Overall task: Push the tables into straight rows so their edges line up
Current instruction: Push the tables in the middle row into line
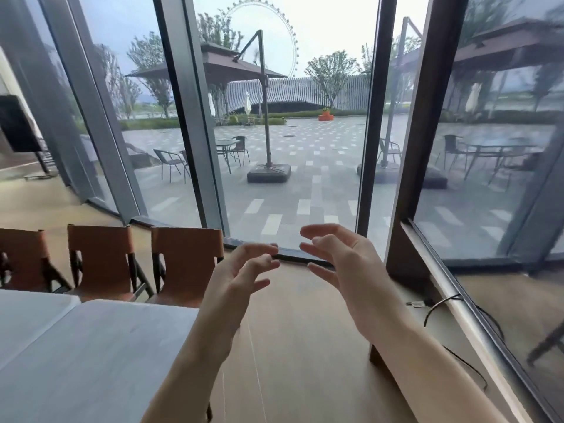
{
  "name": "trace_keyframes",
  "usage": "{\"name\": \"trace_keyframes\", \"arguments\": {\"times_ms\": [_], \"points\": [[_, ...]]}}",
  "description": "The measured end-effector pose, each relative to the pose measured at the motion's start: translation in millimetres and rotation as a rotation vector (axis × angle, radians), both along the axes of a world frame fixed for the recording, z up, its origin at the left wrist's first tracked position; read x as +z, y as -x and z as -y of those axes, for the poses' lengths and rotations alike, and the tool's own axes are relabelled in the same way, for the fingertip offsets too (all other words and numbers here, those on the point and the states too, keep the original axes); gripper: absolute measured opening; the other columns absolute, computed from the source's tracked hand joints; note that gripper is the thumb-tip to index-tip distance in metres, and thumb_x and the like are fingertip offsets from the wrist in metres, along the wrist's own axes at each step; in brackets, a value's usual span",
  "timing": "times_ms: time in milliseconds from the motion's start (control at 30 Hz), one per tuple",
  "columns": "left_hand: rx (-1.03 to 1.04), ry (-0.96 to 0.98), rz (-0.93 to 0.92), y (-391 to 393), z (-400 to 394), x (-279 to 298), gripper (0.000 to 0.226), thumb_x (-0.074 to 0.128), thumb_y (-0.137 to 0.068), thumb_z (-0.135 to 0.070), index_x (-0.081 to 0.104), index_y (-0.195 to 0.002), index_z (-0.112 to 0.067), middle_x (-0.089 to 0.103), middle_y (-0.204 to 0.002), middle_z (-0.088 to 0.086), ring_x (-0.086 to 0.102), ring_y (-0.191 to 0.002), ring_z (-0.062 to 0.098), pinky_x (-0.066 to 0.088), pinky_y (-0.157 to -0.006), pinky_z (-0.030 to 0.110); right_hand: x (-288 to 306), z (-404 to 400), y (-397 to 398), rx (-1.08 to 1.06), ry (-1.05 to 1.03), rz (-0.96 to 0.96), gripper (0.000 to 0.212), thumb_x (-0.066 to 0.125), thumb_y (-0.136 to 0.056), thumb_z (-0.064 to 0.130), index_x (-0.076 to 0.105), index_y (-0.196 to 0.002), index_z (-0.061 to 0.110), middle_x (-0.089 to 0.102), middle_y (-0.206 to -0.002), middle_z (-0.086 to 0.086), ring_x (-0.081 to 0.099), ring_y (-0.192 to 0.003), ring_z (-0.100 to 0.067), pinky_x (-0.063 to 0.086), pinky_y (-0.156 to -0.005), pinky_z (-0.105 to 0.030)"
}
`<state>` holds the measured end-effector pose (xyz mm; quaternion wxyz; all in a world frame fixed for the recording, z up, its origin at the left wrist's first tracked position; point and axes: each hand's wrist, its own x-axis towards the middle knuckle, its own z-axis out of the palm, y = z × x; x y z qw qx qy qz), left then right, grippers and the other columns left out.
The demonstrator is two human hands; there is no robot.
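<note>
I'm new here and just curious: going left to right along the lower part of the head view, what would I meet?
White table → left hand → right hand → black cable by the window.

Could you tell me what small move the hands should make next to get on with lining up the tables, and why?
Probably bring both hands down and left onto the near white table. The left hand and right hand hang open in the air over the floor, touching nothing, while that table's right edge lies just beside the left forearm. A seam shows between it and the next table, so its alignment can be checked there.
</note>
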<state>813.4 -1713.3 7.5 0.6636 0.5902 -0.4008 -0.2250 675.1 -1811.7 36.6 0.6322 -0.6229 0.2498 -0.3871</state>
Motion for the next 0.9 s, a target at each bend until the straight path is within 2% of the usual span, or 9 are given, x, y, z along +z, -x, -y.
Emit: {"name": "trace_keyframes", "arguments": {"times_ms": [100,200,467,667,900], "points": [[0.028,0.0,-0.002,-13.6,59.8,9.1,0.031,0.057,-0.083,-0.037,0.072,-0.106,-0.022,0.073,-0.113,-0.014,0.07,-0.106,0.006,0.051,-0.086,0.028,9.5,65.3,-19.0,0.056,0.016,-0.021,0.026,0.054,-0.099,0.015,0.075,-0.105,0.029,0.073,-0.11,0.011,0.066,-0.112,-0.007,0.052,-0.097,-0.032],[0.067,0.021,0.019,-27.7,106.8,13.6,0.031,0.057,-0.083,-0.037,0.073,-0.106,-0.024,0.072,-0.116,-0.015,0.069,-0.109,0.006,0.052,-0.087,0.028,14.7,118.3,-40.5,0.111,0.046,-0.027,0.026,0.054,-0.098,0.015,0.075,-0.106,0.03,0.072,-0.114,0.012,0.064,-0.115,-0.008,0.051,-0.101,-0.036],[0.207,0.019,0.01,-90.5,183.9,5.4,0.031,0.057,-0.082,-0.038,0.073,-0.105,-0.026,0.073,-0.113,-0.01,0.068,-0.11,0.007,0.051,-0.088,0.026,7.4,213.5,-118.6,0.252,0.033,-0.038,0.029,0.054,-0.098,0.014,0.074,-0.109,0.031,0.071,-0.116,0.015,0.063,-0.116,-0.006,0.052,-0.099,-0.033],[0.264,-0.056,-0.028,-175.2,235.7,-15.2,0.024,0.055,-0.08,-0.037,0.075,-0.092,-0.043,0.072,-0.111,-0.023,0.068,-0.11,0.004,0.052,-0.091,0.031,-10.5,271.6,-206.5,0.339,-0.001,-0.077,0.03,0.054,-0.096,0.01,0.075,-0.106,0.028,0.072,-0.114,0.011,0.064,-0.114,-0.008,0.054,-0.097,-0.034],[0.365,-0.062,-0.042,-305.9,295.5,-15.1,0.025,0.055,-0.081,-0.039,0.075,-0.096,-0.043,0.072,-0.113,-0.019,0.066,-0.113,0.005,0.051,-0.092,0.03,2.7,342.3,-352.2,0.452,0.025,-0.07,0.029,0.053,-0.098,0.011,0.076,-0.104,0.026,0.076,-0.105,0.01,0.07,-0.1,-0.001,0.053,-0.098,-0.035]]}}
